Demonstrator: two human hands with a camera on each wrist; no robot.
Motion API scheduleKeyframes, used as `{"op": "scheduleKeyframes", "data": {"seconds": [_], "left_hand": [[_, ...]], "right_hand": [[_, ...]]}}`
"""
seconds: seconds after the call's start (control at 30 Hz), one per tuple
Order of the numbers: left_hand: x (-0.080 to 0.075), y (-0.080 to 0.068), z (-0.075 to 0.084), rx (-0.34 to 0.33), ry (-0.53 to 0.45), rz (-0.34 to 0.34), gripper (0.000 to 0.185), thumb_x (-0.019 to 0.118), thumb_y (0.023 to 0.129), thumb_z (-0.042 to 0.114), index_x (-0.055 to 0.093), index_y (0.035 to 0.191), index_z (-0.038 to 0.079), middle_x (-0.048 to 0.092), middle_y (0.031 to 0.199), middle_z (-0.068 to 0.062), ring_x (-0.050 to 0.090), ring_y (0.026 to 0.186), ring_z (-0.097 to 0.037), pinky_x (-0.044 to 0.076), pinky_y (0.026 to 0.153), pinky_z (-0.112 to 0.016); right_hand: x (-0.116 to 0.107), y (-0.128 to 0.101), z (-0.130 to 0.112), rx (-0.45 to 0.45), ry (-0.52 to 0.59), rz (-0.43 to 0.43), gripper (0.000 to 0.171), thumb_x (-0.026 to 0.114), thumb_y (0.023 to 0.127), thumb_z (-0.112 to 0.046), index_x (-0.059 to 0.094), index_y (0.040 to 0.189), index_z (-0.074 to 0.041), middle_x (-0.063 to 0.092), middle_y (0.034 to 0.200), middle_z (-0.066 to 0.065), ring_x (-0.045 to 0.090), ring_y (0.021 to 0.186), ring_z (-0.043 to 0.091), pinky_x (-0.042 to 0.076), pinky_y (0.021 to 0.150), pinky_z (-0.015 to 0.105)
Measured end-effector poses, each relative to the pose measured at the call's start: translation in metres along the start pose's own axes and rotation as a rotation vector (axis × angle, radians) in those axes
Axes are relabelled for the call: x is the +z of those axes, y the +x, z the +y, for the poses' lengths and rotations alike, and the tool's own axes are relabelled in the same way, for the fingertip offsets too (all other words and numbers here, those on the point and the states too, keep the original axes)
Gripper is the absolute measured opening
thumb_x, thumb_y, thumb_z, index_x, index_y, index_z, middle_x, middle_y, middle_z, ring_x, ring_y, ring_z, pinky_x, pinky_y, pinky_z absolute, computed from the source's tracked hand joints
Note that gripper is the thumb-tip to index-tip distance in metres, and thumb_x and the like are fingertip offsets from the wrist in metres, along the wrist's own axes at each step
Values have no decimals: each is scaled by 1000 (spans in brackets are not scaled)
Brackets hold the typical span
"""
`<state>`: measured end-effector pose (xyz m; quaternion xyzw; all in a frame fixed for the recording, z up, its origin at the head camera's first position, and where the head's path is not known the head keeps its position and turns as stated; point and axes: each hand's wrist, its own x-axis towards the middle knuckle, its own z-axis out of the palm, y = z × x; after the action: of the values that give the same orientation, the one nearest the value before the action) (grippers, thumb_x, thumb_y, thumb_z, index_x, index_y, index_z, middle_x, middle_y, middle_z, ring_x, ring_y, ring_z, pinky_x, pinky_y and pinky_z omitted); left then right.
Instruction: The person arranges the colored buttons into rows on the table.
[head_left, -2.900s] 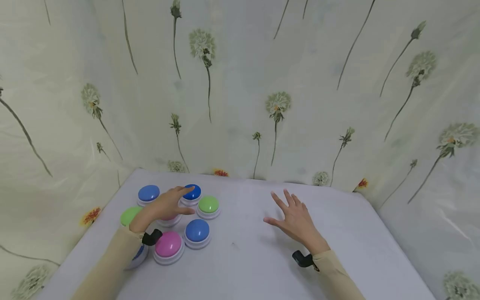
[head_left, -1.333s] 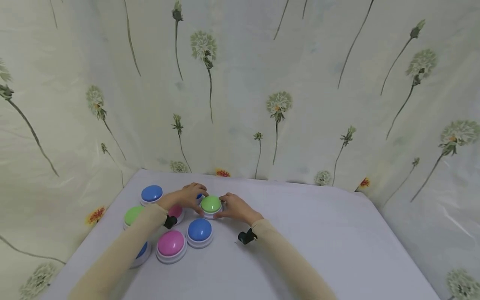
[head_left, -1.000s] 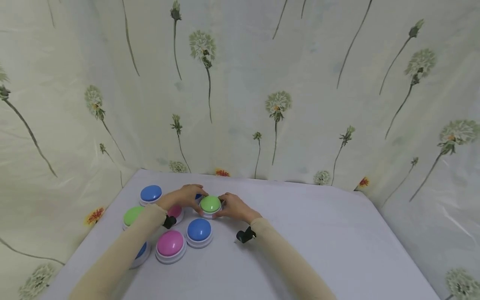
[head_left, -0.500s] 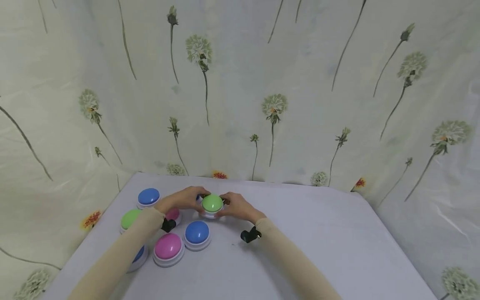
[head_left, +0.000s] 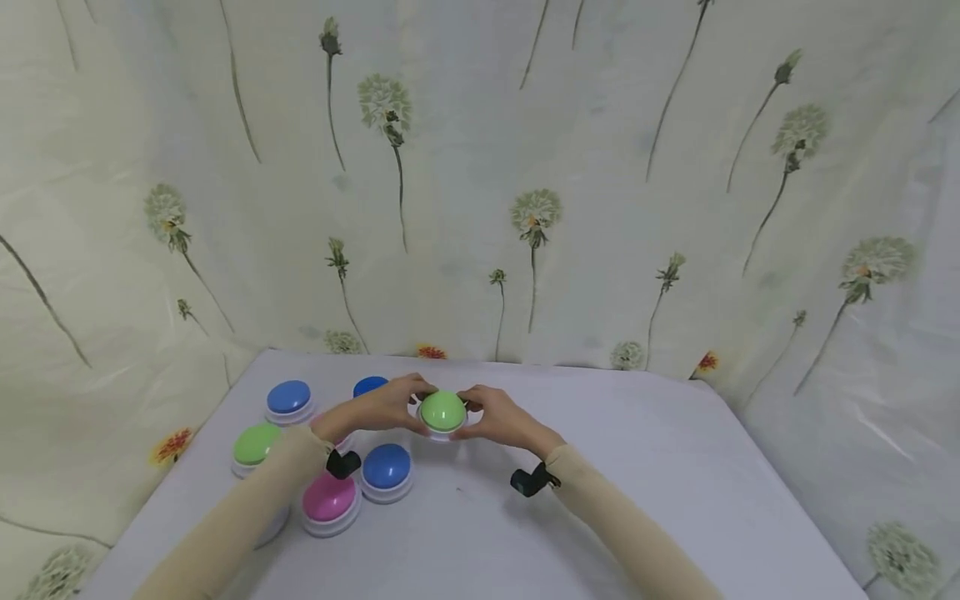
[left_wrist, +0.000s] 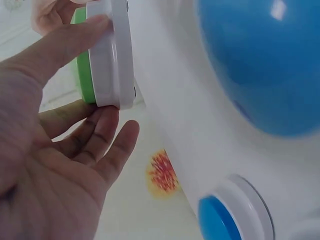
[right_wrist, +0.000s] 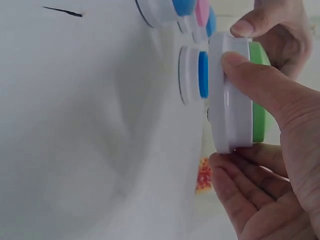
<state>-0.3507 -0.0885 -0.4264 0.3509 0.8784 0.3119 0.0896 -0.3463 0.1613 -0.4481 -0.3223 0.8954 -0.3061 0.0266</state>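
Green button [head_left: 442, 411], lifted just off the surface [head_left: 637, 467], pinched at its white rim by left hand [head_left: 382, 407] and right hand [head_left: 501, 418]; blue button [head_left: 386, 467] lies near, to the green button's left.

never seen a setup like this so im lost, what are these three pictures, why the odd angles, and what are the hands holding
There is no machine here: a person wears three cameras. One sits on the head and looks down at a table draped in white cloth; one sits on each wrist, so those two views are tilted close-ups. The left hand and right hand together hold a green dome button with a white base by its rim; the wrist views show it lifted clear of the cloth. Other buttons lie at the left: a blue one, a pink one, a second green one and two more blue ones. A flowered sheet hangs behind.
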Motion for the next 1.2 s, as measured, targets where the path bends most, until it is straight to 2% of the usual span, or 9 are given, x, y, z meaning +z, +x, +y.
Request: {"op": "scheduleKeyframes", "data": {"seconds": [0.13,0.37,0.6,0.73,1.0,1.2], "left_hand": [[9,5,16,-9,9,7,67,82,76,30,56,132,6,57,115,-3,55,108,-19,49,97,-43],[20,13,37,51,26,44,68,83,75,28,56,132,2,57,115,-6,55,103,-22,49,91,-37],[25,28,46,0,34,45,69,84,74,25,56,133,1,60,114,-6,59,104,-19,52,93,-35],[29,39,45,-6,31,43,68,85,73,21,56,131,-2,61,113,-9,61,104,-20,52,94,-36],[36,58,29,-7,71,54,62,85,72,17,60,125,-3,61,106,-10,58,96,-20,51,87,-35],[42,68,14,-68,75,45,61,84,73,14,60,125,-5,62,111,-14,58,100,-22,50,93,-37]], "right_hand": [[-8,-18,3,-2,-11,13,66,81,73,-46,61,128,-14,62,116,-3,59,105,16,51,96,43],[-24,-40,7,-7,-11,39,65,82,72,-45,61,126,-16,62,115,-5,60,105,17,50,96,44],[-34,-45,13,15,-22,37,66,82,73,-42,61,128,-12,63,118,-1,60,106,20,50,96,46],[-37,-43,19,37,-24,28,65,82,73,-41,61,128,-11,64,119,0,61,106,19,51,95,43],[-31,-22,40,104,-25,-17,63,83,74,-32,60,128,-9,65,122,2,59,108,17,52,91,37],[-20,-8,51,179,19,-61,63,82,75,-27,59,130,-7,64,123,4,59,111,17,50,96,35]]}}
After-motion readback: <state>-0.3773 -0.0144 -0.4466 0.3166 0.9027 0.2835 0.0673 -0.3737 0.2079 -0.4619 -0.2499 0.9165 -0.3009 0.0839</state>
